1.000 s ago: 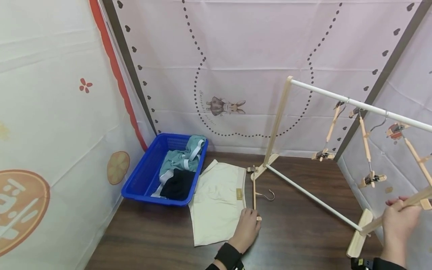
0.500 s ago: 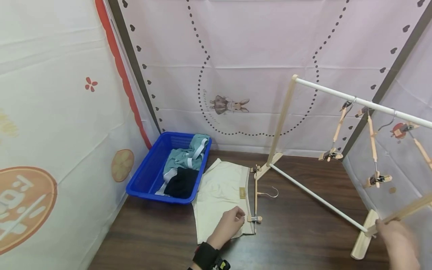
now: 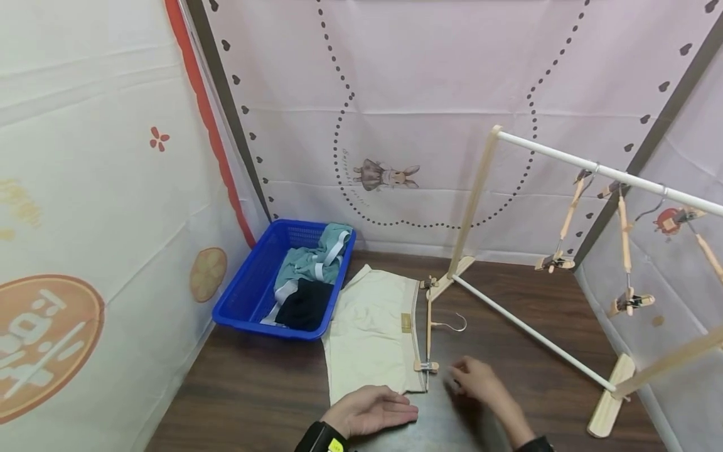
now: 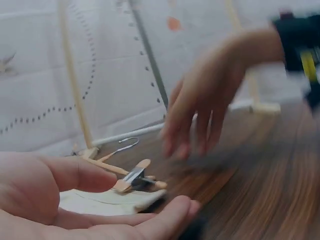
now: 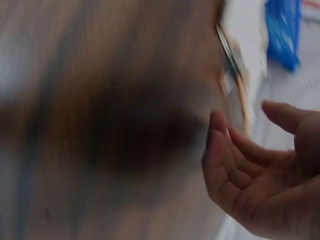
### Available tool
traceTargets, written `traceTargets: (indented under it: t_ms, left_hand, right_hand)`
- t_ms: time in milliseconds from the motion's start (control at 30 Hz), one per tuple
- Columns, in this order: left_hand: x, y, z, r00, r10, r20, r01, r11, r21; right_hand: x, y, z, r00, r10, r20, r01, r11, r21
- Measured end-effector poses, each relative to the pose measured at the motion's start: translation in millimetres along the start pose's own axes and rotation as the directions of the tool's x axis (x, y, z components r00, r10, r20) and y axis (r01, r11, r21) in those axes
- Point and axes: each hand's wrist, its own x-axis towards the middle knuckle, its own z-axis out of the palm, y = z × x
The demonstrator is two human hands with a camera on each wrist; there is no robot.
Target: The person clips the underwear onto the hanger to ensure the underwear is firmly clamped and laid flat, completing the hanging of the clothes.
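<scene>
Cream trousers (image 3: 373, 333) lie flat on the dark wooden surface, waistband with a tan label to the right. Along the waistband lies a wooden clip hanger (image 3: 428, 326), its metal hook pointing right. The hanger's near clip (image 3: 426, 366) sits at the waistband edge; in the left wrist view this clip (image 4: 135, 180) shows beyond my left thumb. My left hand (image 3: 369, 411), palm turned up and fingers extended, is at the trousers' near edge; contact cannot be told. My right hand (image 3: 480, 383) hovers right of the near clip, holding nothing, thumb apart from loosely bent fingers (image 5: 225, 160).
A blue basket (image 3: 226, 314) with teal and black clothes stands behind and left of the trousers. At right is a wooden rack with a white rail (image 3: 565, 157); several clip hangers (image 3: 624, 232) hang from it. Printed cloth walls enclose the surface.
My right hand has let go of the rack's wooden leg and come left beside the hanger. My left hand has left the near clip, moved nearer to me and turned palm up.
</scene>
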Motion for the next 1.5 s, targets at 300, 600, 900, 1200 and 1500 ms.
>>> traceTargets:
  t_ms: [300,600,900,1200,1500]
  left_hand:
    - [8.1,-16.3,19.1,0.985,0.173,0.016,-0.145,0.867,-0.478]
    - [27.2,-20.0,48.5,0.921,0.256,-0.295,-0.384,0.724,-0.573]
    - [55.0,-28.5,52.7,0.93,0.226,-0.291,-0.342,0.823,-0.453]
    - [58.8,-28.5,49.9,0.917,0.201,-0.345,-0.334,0.86,-0.387]
    - [59.6,-30.6,42.9,0.898,0.25,-0.362,-0.371,0.872,-0.319]
  right_hand:
    - [19.1,-14,40,0.996,-0.078,-0.047,0.077,0.997,-0.01]
    - [16.6,-17,35,0.995,0.095,0.014,-0.093,0.913,0.398]
    - [23.1,-3,31,0.966,0.042,0.257,-0.205,0.729,0.653]
    - [21.7,-16,43,0.992,0.092,0.086,-0.115,0.943,0.314]
    - [20.9,-24,35,0.976,0.165,0.144,-0.214,0.85,0.482]
